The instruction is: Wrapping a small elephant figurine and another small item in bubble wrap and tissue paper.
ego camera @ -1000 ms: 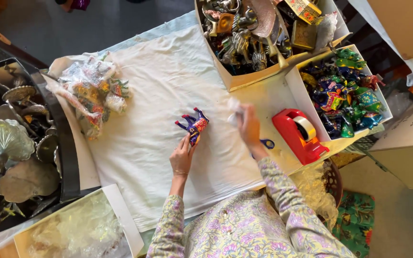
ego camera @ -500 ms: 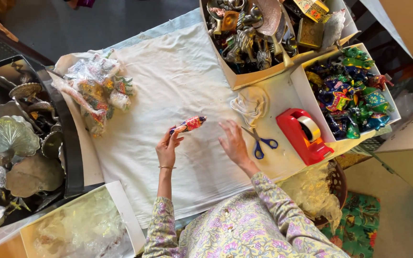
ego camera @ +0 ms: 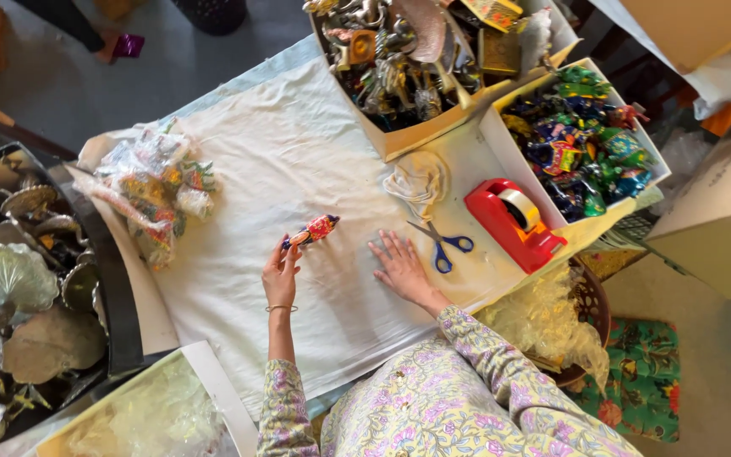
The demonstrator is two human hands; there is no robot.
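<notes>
My left hand pinches a small painted figure, red and blue, and holds it just above the white cloth that covers the table. My right hand lies flat on the cloth with its fingers spread and holds nothing. Blue-handled scissors lie just to the right of that hand. A crumpled clear wrapper sits beyond the scissors.
A red tape dispenser stands right of the scissors. Behind it are a white box of colourful figures and a box of metal pieces. A pile of wrapped figures lies left. Metal leaf-shaped dishes fill a tray at far left.
My right hand has come down from near the figure and now lies flat on the cloth. My left hand still holds the figure, now slightly lower and to the left.
</notes>
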